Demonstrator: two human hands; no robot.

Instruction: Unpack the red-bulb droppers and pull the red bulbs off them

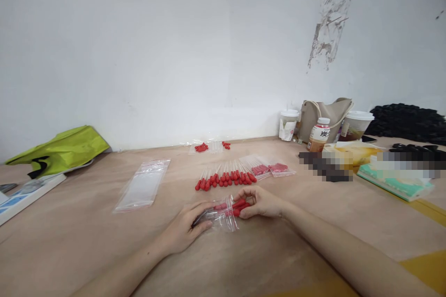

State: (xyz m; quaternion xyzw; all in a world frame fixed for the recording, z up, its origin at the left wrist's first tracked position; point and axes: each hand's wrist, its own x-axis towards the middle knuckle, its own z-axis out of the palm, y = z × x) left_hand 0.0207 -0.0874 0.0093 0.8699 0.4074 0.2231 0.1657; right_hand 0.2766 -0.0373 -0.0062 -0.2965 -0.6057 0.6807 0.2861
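Note:
My left hand (190,225) is closed on a clear zip bag (226,225), low over the table. The bag's mouth faces right, and some red shows inside it. At that mouth, my right hand (259,202) pinches several red-tipped sticks (239,206), whose red ends lie between thumb and fingers and partly within the bag. Just beyond both hands, loose white sticks with red bulb tips (226,178) lie in a row, tips toward me. Right of the row rest two clear bags holding red-tipped pieces (278,168). A flat stack of clear zip bags (143,185) lies to the left.
Near the wall are small clear bags with red pieces (201,147). A green bag (62,148) and a power strip (31,197) occupy the left. At right stand a bottle (318,137), lidded cups (288,125), a beige handbag (310,113) and a tissue pack (393,183).

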